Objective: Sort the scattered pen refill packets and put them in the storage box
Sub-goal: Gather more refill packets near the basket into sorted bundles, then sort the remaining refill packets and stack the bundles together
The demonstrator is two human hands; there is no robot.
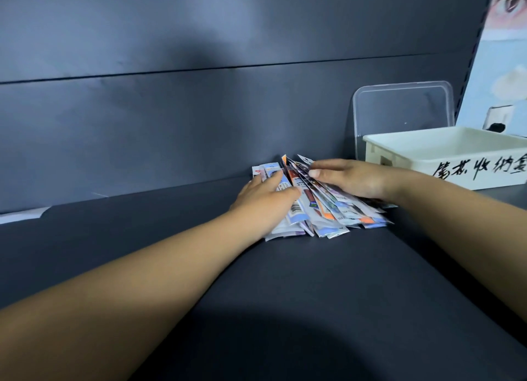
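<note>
Glossy, thin plastic pen refill packets (322, 206) lie fanned in a loose heap on the dark matte desk (313, 295), against the dark back panel and just left of the white plastic storage box (445, 155) with black handwriting. The left hand (266, 201) rests on the heap's left side, fingers fairly straight and thumb pressing a packet; the right hand (353, 178) lies flat over the right side, fingers extended. Neither plainly pinches anything. The packets look light, flexible and slippery, likely to slide apart, so squeezing the stack by its long edges seems wisest. Packets under both palms are hidden, the box is cut off at the right edge, and its inside cannot be seen.
</note>
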